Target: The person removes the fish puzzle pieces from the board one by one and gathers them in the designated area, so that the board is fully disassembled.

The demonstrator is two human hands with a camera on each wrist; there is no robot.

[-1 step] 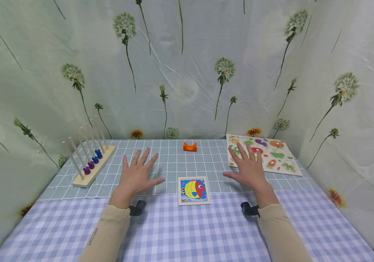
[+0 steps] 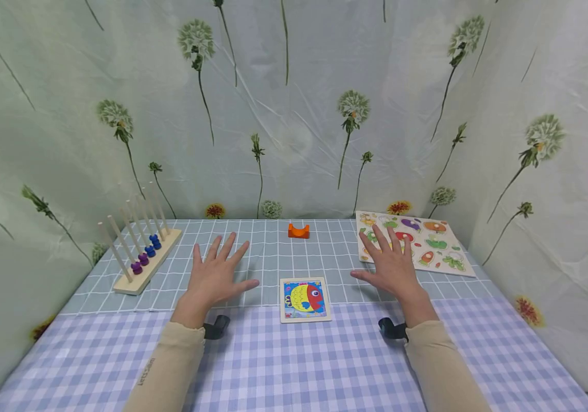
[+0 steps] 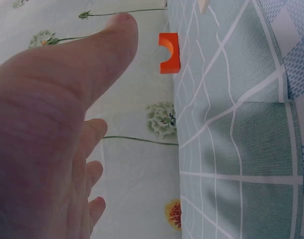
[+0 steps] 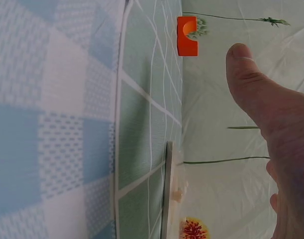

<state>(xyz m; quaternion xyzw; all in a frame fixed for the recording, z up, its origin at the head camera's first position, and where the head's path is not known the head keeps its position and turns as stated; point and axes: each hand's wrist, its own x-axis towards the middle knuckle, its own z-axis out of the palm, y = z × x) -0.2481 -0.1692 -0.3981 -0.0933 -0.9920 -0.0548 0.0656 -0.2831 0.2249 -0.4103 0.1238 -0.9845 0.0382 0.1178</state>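
My left hand (image 2: 215, 276) hovers over the table with its fingers spread and nothing in it. My right hand (image 2: 390, 268) is likewise spread and holds nothing; its fingertips overlap the vegetable puzzle board (image 2: 435, 243) in the head view. Between the hands, a little nearer to me, lies a square fish puzzle (image 2: 305, 300) in a pale wooden frame. Farther back stands an orange block (image 2: 298, 231) with a rounded notch in its top, also visible beyond the thumb in the left wrist view (image 3: 169, 54) and the right wrist view (image 4: 187, 36).
A wooden peg stand (image 2: 152, 260) with upright rods and several purple and blue beads is at the left. Grey-green gridded cloth (image 2: 263, 252) covers the back of the table, blue checked cloth (image 2: 294, 366) the front. A flower-print curtain (image 2: 294, 114) hangs behind.
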